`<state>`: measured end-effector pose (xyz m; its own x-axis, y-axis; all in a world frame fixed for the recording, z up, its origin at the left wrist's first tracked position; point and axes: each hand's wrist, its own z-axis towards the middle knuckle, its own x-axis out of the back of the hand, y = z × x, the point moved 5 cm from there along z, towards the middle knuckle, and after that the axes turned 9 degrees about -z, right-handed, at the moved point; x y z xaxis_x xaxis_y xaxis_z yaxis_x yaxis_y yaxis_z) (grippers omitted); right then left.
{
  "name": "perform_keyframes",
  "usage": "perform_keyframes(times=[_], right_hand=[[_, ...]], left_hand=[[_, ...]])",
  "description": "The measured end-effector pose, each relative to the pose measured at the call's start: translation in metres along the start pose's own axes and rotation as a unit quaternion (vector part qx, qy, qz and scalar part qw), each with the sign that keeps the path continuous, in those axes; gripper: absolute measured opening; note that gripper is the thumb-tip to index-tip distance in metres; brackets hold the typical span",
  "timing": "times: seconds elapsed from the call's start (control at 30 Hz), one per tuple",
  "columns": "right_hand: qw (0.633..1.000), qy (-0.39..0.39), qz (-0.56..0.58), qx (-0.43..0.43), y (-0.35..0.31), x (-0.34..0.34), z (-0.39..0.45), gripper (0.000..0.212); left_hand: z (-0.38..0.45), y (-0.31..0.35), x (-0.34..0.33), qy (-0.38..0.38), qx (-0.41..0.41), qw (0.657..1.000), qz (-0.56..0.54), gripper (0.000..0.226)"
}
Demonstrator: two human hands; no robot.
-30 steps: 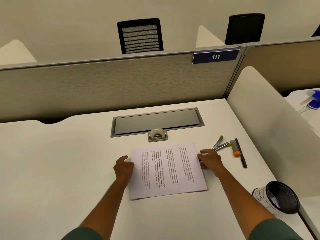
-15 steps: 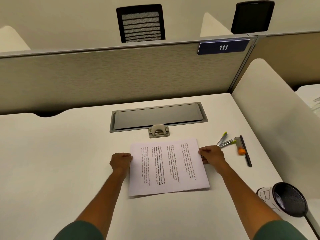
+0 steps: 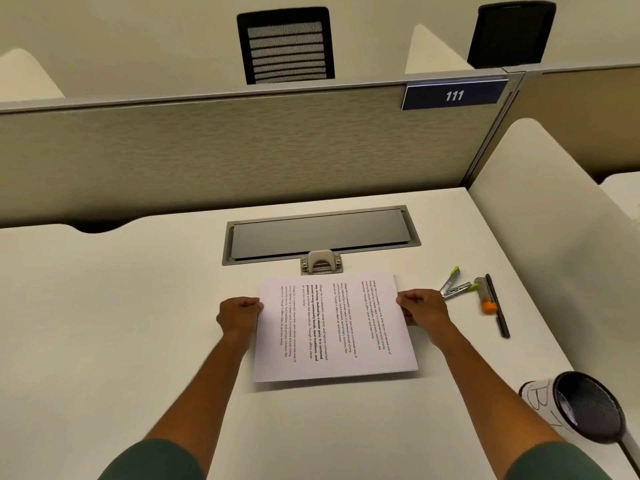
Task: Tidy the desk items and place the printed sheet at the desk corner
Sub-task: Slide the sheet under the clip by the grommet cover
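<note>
Nearby: stapler, black pen and cup sit right of the paper.
Sheet: printed sheet lies mid-desk, between both hands.
Grip: left hand and right hand pinch its side edges.

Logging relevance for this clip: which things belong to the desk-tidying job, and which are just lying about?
Job: printed sheet, held by left hand and right hand; stapler; pen.
Lying about: cable hatch, sign 111, black chairs, cup.
</note>
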<state>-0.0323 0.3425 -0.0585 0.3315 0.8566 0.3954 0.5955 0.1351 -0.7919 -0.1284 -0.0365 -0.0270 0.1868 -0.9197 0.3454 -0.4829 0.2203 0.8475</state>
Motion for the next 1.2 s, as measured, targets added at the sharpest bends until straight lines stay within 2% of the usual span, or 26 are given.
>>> perform_keyframes(times=[0.63,0.8,1.1,1.2], right_hand=[[1.000,-0.010,0.001,0.002,-0.006,-0.008,0.013,0.012],[1.000,-0.010,0.005,0.005,-0.009,-0.011,0.016,0.014],[1.000,-0.006,0.000,0.013,-0.008,-0.013,0.023,0.019],[1.000,-0.005,0.000,0.012,-0.009,-0.013,0.024,0.020]], left_hand=[[0.012,0.002,-0.004,-0.002,-0.005,1.000,0.016,0.015],[0.016,0.002,-0.002,0.005,0.005,1.000,0.017,0.019],[0.020,0.003,-0.005,0.007,-0.002,1.000,0.019,0.007],[0.021,0.003,-0.005,0.008,0.003,1.000,0.013,0.013]])
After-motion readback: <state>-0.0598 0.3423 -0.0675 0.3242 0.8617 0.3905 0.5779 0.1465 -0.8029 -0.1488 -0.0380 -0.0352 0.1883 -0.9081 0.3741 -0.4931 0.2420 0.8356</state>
